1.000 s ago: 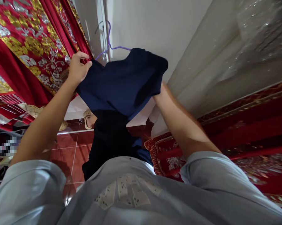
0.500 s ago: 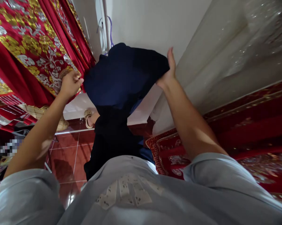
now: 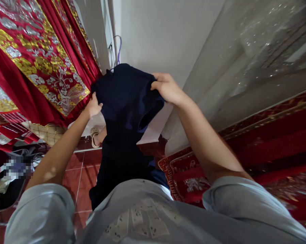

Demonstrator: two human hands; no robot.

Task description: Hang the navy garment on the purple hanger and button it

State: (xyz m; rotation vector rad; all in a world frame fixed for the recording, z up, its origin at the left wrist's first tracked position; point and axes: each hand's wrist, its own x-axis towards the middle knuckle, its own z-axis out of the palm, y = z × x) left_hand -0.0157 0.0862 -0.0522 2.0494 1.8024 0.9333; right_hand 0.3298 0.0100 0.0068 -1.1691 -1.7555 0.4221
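Note:
A dark navy shirt (image 3: 127,98) hangs in front of me on a purple hanger (image 3: 119,49), of which only the hook shows above the cloth. At its left edge, my left hand (image 3: 93,106) grips the fabric, with the thumb in front and some fingers hidden by cloth. My right hand (image 3: 166,89) is closed on the upper right part, at what looks like a sleeve. The sleeve opening faces down and to the right below that hand. The shirt's lower part merges with the dark clothing on my legs.
Red cloth with gold and silver sequins (image 3: 48,64) hangs at left. Clear plastic-covered garments (image 3: 219,67) and red embroidered fabric (image 3: 190,173) fill the right side. A foot in a beige clog (image 3: 94,137) stands near the red tiles (image 3: 85,173). A cluttered black tray (image 3: 15,200) is at lower left.
My left hand has moved right onto the shirt's edge. My right hand has turned from supporting the spread cloth to gripping it, and has come left. The shirt is less spread out.

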